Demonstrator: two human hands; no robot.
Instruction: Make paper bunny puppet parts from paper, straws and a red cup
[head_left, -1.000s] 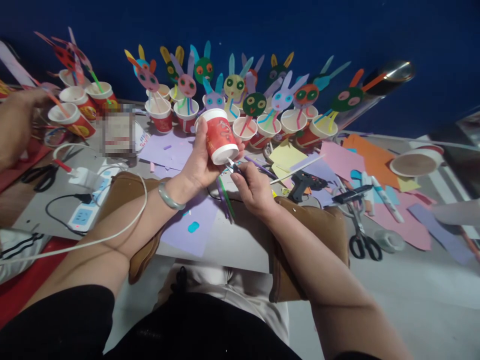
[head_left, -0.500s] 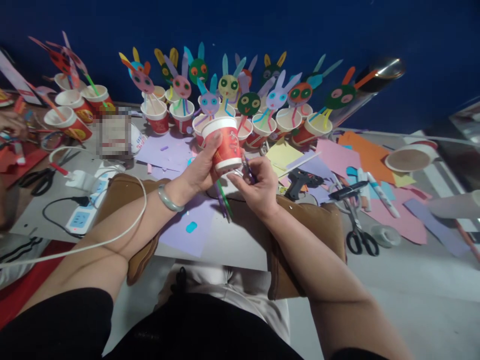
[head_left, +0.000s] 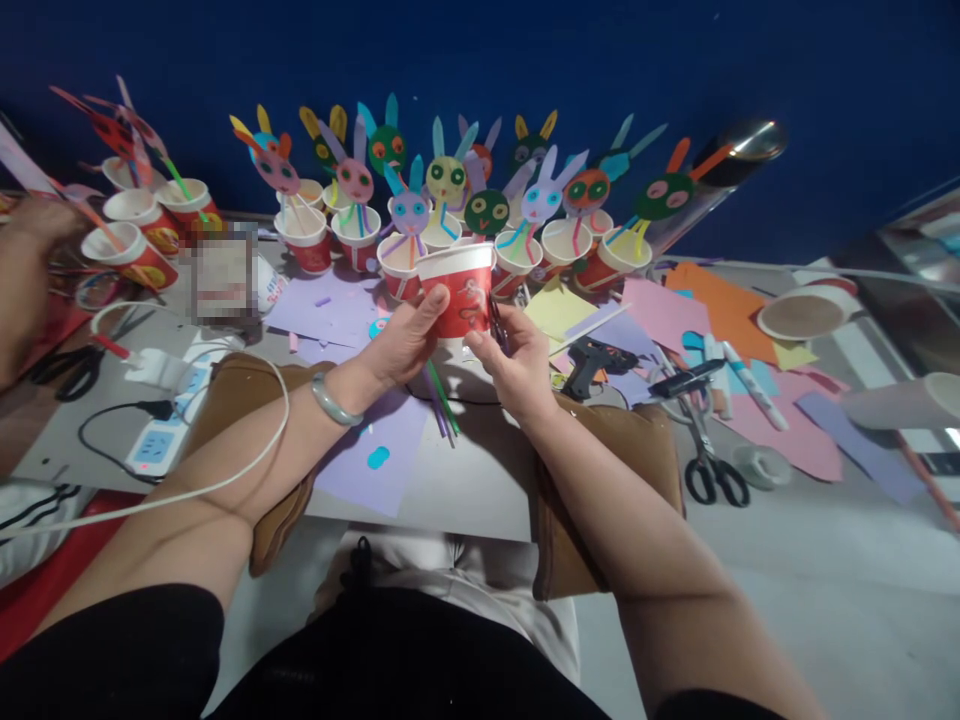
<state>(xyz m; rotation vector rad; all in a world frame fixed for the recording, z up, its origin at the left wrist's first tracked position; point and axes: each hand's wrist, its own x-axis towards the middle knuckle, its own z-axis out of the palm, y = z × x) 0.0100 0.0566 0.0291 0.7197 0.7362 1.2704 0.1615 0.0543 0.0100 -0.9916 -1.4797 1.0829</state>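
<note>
My left hand [head_left: 409, 338] is closed around a red paper cup [head_left: 466, 295] with a white rim, its thumb on the printed side. The cup is held tilted above the table. At its right side, my right hand [head_left: 517, 355] is closed on a slim dark tool [head_left: 498, 325]; the fingers hide most of it, so its kind is unclear. The right thumb is close to the cup's base. Below the hands, green and purple straws [head_left: 441, 405] lie on the table beside a purple paper sheet [head_left: 375, 480] with a small blue paper piece on it.
Behind stand several paper cups [head_left: 517, 262] with paper rabbit faces on straws. To the right lie a glue gun [head_left: 592, 368], scissors [head_left: 709, 465], a tape roll [head_left: 761, 467], markers and coloured paper. A power strip [head_left: 161, 435] with cables is left, near another person's arm [head_left: 26, 280].
The cup has tipped so that its base is now out of sight, and it has shifted slightly right. The other person's arm at the left has come further into view. My view has shifted slightly.
</note>
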